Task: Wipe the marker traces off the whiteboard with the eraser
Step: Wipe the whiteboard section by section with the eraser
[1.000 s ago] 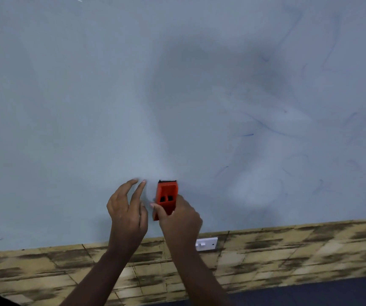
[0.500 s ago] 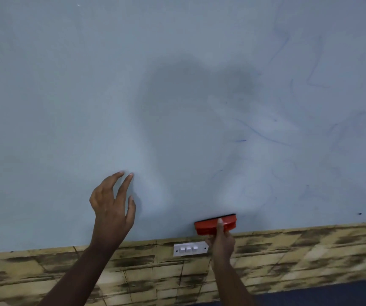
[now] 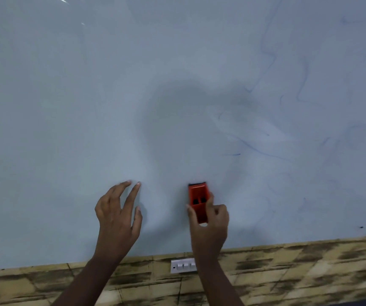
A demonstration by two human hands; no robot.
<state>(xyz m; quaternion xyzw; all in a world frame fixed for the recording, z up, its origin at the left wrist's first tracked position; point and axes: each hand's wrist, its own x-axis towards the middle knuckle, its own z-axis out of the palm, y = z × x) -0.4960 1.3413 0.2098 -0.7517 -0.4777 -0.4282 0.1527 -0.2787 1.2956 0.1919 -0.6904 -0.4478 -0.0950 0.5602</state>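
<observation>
Half a second earlier the eraser (image 3: 197,200) lay flat and horizontal at the bottom edge of the whiteboard (image 3: 89,96), just above the switch plate (image 3: 183,265); now it stood upright and higher on the board, same pose as a full second back, so the right hand (image 3: 208,226) had run a down-and-back stroke and was mid scrub in the lower centre. Right hand gripped the eraser's lower half, thumb on the left side, fingers curled round the right, felt side toward the board and apparently in contact. Left hand (image 3: 117,215) had slid a bit right and up, fingers spread and straight, holding nothing, fingertips (image 3: 137,184) at the surface as a brace, actual touch hard to confirm. Patch around the eraser looked clean, but marker traces (image 3: 263,151) were left up and to the right: thin blue wavy lines, a short dash, pale smeared haze. Judgement: task partly done, next strokes likely needed to go rightward and upward. Eraser was a small orange hard-plastic block, rectangular, two dark slots in its back, a dark felt strip showing at the top edge. Board was smooth, glossy, pale grey-blue with glare streaks at top left and a soft shadow in the middle. Below it the wall (image 3: 310,272) had tan tile-like panels with dark mottled smudges; switch plate was white, rectangular
</observation>
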